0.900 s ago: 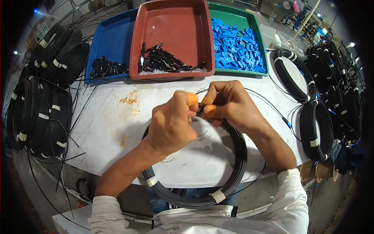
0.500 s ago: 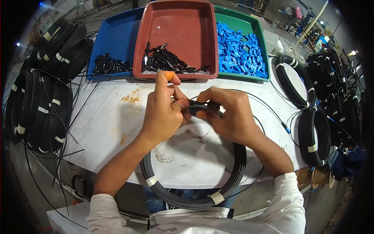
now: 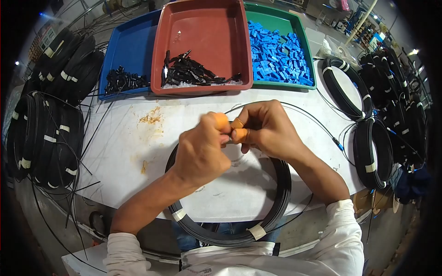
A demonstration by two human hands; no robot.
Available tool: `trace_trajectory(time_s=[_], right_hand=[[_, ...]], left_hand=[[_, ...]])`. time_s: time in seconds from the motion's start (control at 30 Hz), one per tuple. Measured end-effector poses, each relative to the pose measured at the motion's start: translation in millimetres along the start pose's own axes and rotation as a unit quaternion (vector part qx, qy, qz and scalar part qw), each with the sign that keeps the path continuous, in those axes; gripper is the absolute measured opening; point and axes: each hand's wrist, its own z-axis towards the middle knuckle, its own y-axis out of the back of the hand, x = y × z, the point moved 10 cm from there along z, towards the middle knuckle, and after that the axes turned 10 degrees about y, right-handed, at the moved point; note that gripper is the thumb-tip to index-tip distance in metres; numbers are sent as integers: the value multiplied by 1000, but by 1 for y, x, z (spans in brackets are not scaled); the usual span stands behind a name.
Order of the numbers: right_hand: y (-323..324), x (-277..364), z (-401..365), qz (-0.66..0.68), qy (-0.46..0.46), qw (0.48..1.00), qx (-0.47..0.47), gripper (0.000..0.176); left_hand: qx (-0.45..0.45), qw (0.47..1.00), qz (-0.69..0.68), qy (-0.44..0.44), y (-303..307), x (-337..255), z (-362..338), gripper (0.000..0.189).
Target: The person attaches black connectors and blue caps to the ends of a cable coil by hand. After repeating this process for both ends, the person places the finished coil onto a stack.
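My left hand (image 3: pixel 200 149) and my right hand (image 3: pixel 269 133) meet above the far side of a black cable coil (image 3: pixel 281 193). Both are closed, thumbs and fingers pinched together, with orange coverings on some fingertips. Between them only a small dark piece of black cable end shows; the fingers hide the rest. A thin black cable (image 3: pixel 304 112) arcs from behind my right hand to a blue connector (image 3: pixel 338 144) on the right. Pale tape (image 3: pixel 257 232) binds the coil, which hangs partly over the table's near edge.
Behind my hands stand a blue tray (image 3: pixel 131 39) with small black parts, a red tray (image 3: pixel 202 32) with black connector pieces, and a green tray (image 3: pixel 304 50) of blue clips. Bundled cable coils (image 3: pixel 46 138) crowd the left; more coils (image 3: pixel 372 152) lie right of the white table (image 3: pixel 124 161).
My left hand has rolled over, its raised index finger now curled down. My right fingers have closed tighter, covering the black piece that showed between the hands. The view has shifted slightly.
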Motion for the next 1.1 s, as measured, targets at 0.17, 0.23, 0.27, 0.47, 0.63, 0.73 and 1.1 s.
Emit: trace_trajectory(time_s=[0.17,0.23,0.27,0.47,0.63,0.73,1.1], right_hand=[[3,62,-9,-245,296,919,-82,13],[-6,69,-16,-329,375,864,-68,16],[-17,74,-24,-409,447,793,-59,20],[-23,79,-30,-425,453,781,-60,21],[10,19,4,-105,113,988,-26,12],[5,26,4,-118,144,982,-17,17],[-18,91,-35,-404,478,773,-102,34]], left_hand=[[43,947,-197,248,-6,61,10,39],[91,890,-284,345,-19,77,4,47],[92,891,-283,344,-20,77,4,47],[21,929,-234,285,-10,66,3,40],[12,1000,-21,-18,-1,6,6,34],[34,977,-132,166,-2,46,15,38],[13,950,-249,190,-8,49,5,43]])
